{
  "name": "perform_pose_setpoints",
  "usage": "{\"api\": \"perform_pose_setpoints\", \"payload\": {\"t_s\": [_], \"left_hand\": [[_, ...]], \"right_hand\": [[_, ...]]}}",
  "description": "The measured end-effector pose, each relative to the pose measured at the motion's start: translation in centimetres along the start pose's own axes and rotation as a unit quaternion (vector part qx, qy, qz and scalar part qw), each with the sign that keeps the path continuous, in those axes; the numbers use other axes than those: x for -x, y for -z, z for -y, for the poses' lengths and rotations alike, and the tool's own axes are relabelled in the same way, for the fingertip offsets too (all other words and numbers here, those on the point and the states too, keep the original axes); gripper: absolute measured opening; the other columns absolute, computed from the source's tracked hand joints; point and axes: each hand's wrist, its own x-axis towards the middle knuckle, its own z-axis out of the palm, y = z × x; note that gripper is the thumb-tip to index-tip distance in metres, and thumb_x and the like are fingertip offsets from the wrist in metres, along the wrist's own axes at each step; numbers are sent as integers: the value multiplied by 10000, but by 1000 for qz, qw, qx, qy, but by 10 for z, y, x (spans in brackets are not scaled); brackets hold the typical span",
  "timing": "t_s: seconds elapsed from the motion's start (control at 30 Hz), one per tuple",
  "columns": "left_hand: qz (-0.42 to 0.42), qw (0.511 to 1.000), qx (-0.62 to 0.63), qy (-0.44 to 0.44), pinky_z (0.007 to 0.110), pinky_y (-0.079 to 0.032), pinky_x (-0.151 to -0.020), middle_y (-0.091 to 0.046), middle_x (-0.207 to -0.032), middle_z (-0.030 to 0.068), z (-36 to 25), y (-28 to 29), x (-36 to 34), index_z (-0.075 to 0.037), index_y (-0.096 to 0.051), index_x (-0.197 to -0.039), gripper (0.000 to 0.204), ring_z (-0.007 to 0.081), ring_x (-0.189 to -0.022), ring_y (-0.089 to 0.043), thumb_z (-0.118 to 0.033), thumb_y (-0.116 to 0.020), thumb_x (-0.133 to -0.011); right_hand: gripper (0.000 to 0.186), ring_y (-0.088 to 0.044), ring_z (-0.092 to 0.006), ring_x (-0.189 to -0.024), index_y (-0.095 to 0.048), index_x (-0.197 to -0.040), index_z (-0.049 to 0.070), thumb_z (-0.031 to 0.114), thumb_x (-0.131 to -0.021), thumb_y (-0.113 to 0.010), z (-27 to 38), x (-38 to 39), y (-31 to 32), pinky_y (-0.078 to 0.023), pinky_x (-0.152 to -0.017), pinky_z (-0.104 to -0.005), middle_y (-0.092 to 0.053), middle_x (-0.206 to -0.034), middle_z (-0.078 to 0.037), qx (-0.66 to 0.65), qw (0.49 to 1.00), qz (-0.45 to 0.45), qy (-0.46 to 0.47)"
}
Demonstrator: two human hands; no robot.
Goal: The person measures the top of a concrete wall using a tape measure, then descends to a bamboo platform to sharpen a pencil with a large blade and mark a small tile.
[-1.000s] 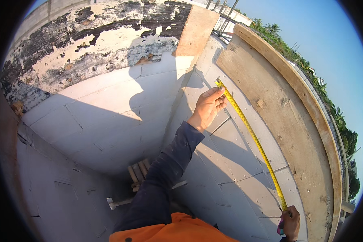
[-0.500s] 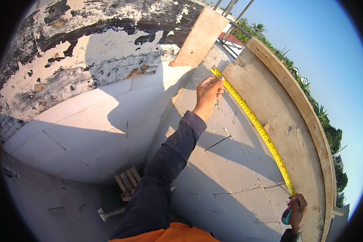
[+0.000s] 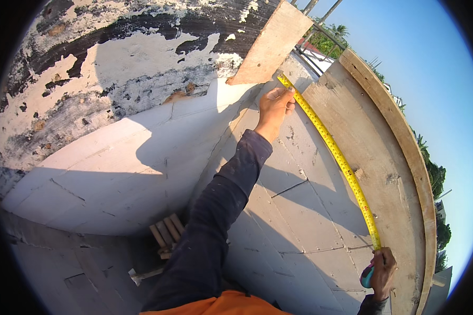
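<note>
Tape [image 3: 347, 169], yellow and drawn out, runs in a bowed line between the two hands, beside the inner edge of a wide wooden board [image 3: 376, 136] and in front of a block wall [image 3: 310, 223]. Whether it touches either one, I cannot tell. The left hand [image 3: 276, 107] is nearly closed, pinching the tape between thumb and fingers just short of its free end, which sticks out past them near the wall's top corner. The right hand [image 3: 384, 268] is curled closed around the teal case [image 3: 367, 276], at the other end of the tape; its palm is hidden. A short board [image 3: 270, 44] stands tilted beyond the left hand, next to a peeling black-and-cream panel [image 3: 157, 65]. Wooden sticks [image 3: 167, 232] lie low down, left of the dark sleeve [image 3: 210, 220].
</note>
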Motion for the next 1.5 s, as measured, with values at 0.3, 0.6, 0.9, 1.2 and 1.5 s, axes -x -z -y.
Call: {"api": "perform_pose_setpoints", "payload": {"t_s": [0.3,0.6,0.9,1.2,1.5], "left_hand": [[-24,1000,-2,8,238,-506,-630,-674,-881,-2,-7,2,-10,-84,-703,-1026,184,91,-729,-647,-252,-772,-996],[36,999,27,23,261,-518,-701,-732,-947,36,11,0,30,-27,-706,-1199,275,94,-783,-659,-191,-736,-981],[13,992,108,-67,259,-517,-881,-672,-1064,47,34,-21,48,-53,-591,-1396,487,112,-996,-641,-75,-781,-949],[-15,994,67,-88,218,-514,-766,-677,-1035,32,38,-17,37,-3,-650,-1305,390,55,-909,-609,-66,-788,-945],[-25,995,34,-92,231,-492,-766,-669,-1018,47,28,-18,33,6,-663,-1285,373,75,-885,-600,-147,-783,-968]], "right_hand": [[241,-546,-182,-596,-630,-880,-11,179,-1022,-583,17,-11,-9,-425,-585,-371,-578,-654,-102,3,1000,-4,9],[250,-548,-191,-598,-610,-864,-4,183,-1025,-578,12,-21,-12,-438,-596,-380,-576,-647,-112,26,1000,-9,-10],[229,-571,-205,-595,-636,-894,-18,168,-1011,-572,11,-23,-13,-459,-600,-385,-609,-659,-124,54,998,-17,-27],[252,-487,-139,-597,-572,-825,20,173,-1024,-545,0,-20,-16,-394,-592,-347,-544,-654,-59,43,999,-28,16],[221,-542,-144,-601,-618,-880,9,177,-1018,-583,20,-19,-16,-431,-571,-351,-569,-656,-68,57,998,-23,1]]}}
